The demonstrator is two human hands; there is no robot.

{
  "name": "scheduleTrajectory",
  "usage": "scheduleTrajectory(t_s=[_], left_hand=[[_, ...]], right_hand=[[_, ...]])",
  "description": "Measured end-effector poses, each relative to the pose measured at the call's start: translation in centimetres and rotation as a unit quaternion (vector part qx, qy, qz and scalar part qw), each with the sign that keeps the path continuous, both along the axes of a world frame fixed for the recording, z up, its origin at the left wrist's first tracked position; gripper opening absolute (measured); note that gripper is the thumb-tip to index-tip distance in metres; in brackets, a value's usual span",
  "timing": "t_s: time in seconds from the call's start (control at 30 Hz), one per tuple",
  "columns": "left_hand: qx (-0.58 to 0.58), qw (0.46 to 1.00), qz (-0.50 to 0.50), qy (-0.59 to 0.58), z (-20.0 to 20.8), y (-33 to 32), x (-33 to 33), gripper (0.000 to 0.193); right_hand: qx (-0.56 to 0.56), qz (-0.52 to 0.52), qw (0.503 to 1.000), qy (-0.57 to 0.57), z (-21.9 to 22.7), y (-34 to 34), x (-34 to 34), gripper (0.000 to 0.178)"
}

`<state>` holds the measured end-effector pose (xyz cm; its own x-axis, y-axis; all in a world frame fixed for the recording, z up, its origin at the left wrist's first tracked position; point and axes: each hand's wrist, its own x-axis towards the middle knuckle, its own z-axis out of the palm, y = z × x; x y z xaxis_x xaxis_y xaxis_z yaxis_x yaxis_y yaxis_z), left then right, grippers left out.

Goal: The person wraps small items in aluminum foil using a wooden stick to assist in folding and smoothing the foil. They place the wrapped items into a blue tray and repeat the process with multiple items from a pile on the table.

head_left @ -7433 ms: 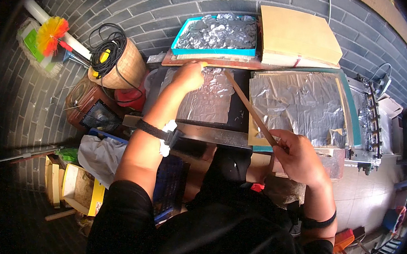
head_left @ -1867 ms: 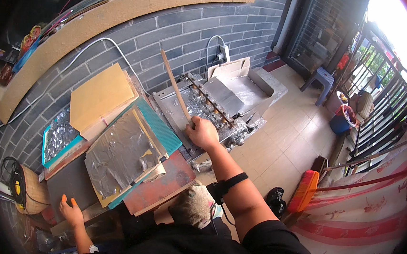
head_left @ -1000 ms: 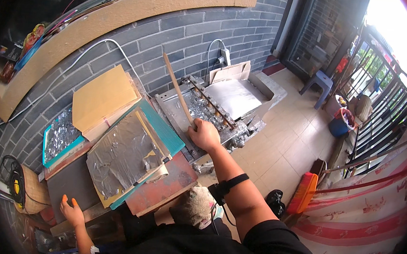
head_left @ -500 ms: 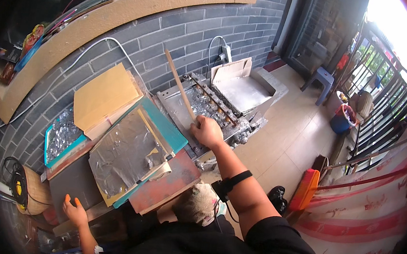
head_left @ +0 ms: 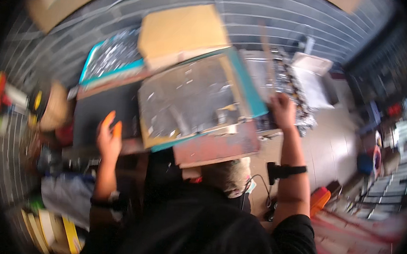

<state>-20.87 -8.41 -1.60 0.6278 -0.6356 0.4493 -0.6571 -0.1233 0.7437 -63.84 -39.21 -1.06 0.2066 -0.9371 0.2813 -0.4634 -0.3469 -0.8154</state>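
Note:
My right hand [head_left: 283, 109] is closed around the lower end of a thin wooden stick [head_left: 267, 60]. The stick stands tilted over a metal machine [head_left: 256, 66] with a silvery, cluttered bed. On the left, my left hand [head_left: 109, 138] is raised by the dark board [head_left: 104, 114], empty, its fingers apart and some tips covered in orange. Between the hands lies a tan-edged sheet with a crinkled grey surface [head_left: 186, 99]. It rests on a teal tray [head_left: 249, 87], with a worn reddish board [head_left: 216, 144] below. Motion blurs the picture.
A teal tray of shiny pieces [head_left: 116, 55] and a cardboard sheet [head_left: 184, 32] lie toward the brick wall. A woven basket [head_left: 54, 105] stands at far left. Beyond the machine is a white tray [head_left: 312, 85]. A light furry shape [head_left: 235, 175] is close to my body.
The view has swung left, so the worktop sits farther right in the picture. My right hand keeps hold of the stick; my left hand stays empty beside the dark board.

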Motion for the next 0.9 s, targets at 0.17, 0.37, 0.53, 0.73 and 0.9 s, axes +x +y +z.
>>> scheduleTrajectory(t_s=[0.17, 0.37, 0.53, 0.73, 0.9], left_hand=[[0.043, 0.984, -0.121, -0.123, 4.9, -1.0, -5.9, 0.036], [0.09, 0.957, -0.176, -0.212, 5.7, 0.1, -7.2, 0.038], [0.119, 0.944, -0.205, -0.232, 5.2, 0.0, -6.9, 0.036], [0.116, 0.944, -0.214, -0.223, 4.9, 0.5, -6.4, 0.04], [0.097, 0.944, -0.221, -0.225, 6.3, -0.9, -7.5, 0.04]], right_hand=[[0.057, 0.014, 0.997, -0.05, 4.1, 3.1, -1.0, 0.021], [0.168, 0.099, 0.981, 0.006, 10.5, 10.7, 0.2, 0.011], [0.184, 0.154, 0.967, 0.081, 11.7, 15.1, -1.2, 0.015], [0.207, 0.094, 0.971, 0.078, 12.9, 19.0, -2.2, 0.022], [0.227, 0.047, 0.969, 0.083, 13.2, 21.2, -3.7, 0.028]])
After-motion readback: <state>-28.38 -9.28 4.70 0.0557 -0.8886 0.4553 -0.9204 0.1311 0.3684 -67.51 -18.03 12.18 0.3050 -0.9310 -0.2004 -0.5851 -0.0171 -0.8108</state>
